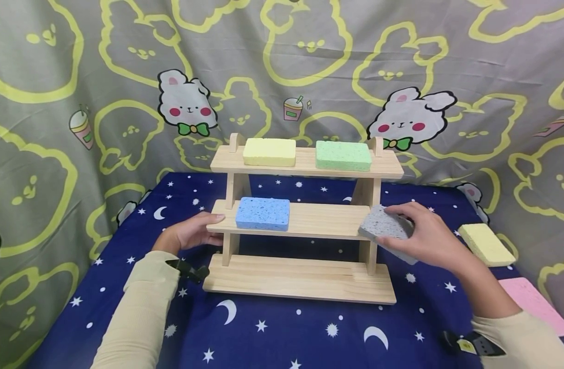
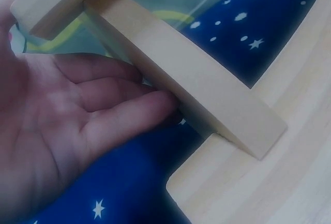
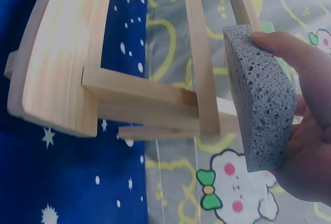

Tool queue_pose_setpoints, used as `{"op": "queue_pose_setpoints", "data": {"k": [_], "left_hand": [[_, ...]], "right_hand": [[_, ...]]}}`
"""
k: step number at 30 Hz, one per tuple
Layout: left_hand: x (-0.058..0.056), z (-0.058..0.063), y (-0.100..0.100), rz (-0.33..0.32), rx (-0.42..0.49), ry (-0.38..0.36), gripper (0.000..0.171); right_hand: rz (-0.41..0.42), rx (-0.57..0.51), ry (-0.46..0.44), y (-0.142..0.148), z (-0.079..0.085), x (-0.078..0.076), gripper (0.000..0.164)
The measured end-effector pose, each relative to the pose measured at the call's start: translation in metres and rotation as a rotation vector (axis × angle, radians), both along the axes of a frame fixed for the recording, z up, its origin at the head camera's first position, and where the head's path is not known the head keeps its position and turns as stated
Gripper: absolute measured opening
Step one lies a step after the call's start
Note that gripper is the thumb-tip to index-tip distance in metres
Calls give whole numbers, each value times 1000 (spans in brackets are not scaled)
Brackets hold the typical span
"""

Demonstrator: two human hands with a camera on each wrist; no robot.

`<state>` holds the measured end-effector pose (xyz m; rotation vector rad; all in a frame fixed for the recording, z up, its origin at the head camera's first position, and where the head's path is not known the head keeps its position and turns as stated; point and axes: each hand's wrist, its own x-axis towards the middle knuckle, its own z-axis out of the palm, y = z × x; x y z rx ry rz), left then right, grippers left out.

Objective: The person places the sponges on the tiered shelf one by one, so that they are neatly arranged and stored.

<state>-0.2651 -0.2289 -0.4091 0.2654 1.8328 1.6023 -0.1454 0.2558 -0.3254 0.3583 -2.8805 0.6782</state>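
A three-tier wooden shelf [image 1: 291,279] stands on the table. My left hand [image 1: 196,230] grips the left end of its middle board, thumb on top and fingers below; in the left wrist view, the fingers [image 2: 129,110] reach a side upright [image 2: 186,74]. At the right end of that board, my right hand [image 1: 429,236] holds a grey sponge [image 1: 385,224], tilted, between thumb and fingers. The right wrist view shows this speckled sponge [image 3: 261,100] close up. A blue sponge [image 1: 262,213] lies on the middle board's left part. On the top board are a yellow sponge [image 1: 269,152] and a green sponge [image 1: 343,155].
Right of the shelf, another yellow sponge [image 1: 487,245] and a pink sponge [image 1: 536,305] lie on the dark blue star-and-moon cloth [image 1: 300,333]. A grey curtain [image 1: 245,61] with yellow outlines and rabbits hangs behind and at both sides.
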Motion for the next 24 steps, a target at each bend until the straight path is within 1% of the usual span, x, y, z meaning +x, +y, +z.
{"op": "queue_pose_setpoints", "data": {"k": [3,6,15,24], "left_hand": [[0,0,1,-1,-4,0,66],[0,0,1,4,-5,-5,65],[0,1,2,10,-3,-9,65],[0,1,1,13,-11,-11,67]], "right_hand": [[34,-6,-40,-8,-1,-8,64],[66,-15,-61,-15,-1,-16,63],[137,-30,-88,-33,-4,-36,62],[214,-19,-86,-47,-5,-54,60]]}}
